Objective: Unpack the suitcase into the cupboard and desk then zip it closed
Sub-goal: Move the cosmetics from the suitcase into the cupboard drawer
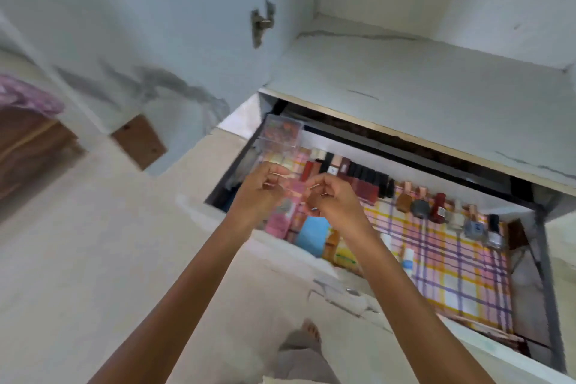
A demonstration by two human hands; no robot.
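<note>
Both my hands are held over the open cupboard drawer (526, 305). My left hand (261, 188) and my right hand (330, 196) have curled fingers around a clear plastic organiser box (282, 137) with small coloured items inside; the box is blurred by motion and stands above the drawer's left end. The drawer is lined with a checked pink, yellow and purple cloth (461, 274). A row of lipsticks (358, 176) and nail-polish bottles (442, 209) lies along its back. The suitcase is not in view.
The white cupboard door (149, 50) hangs open at the left with its hinge (263, 22) showing. A bare white shelf (420, 78) sits above the drawer. Pink and blue packets (311, 234) lie at the drawer's front left. My foot (311, 330) is on the pale floor below.
</note>
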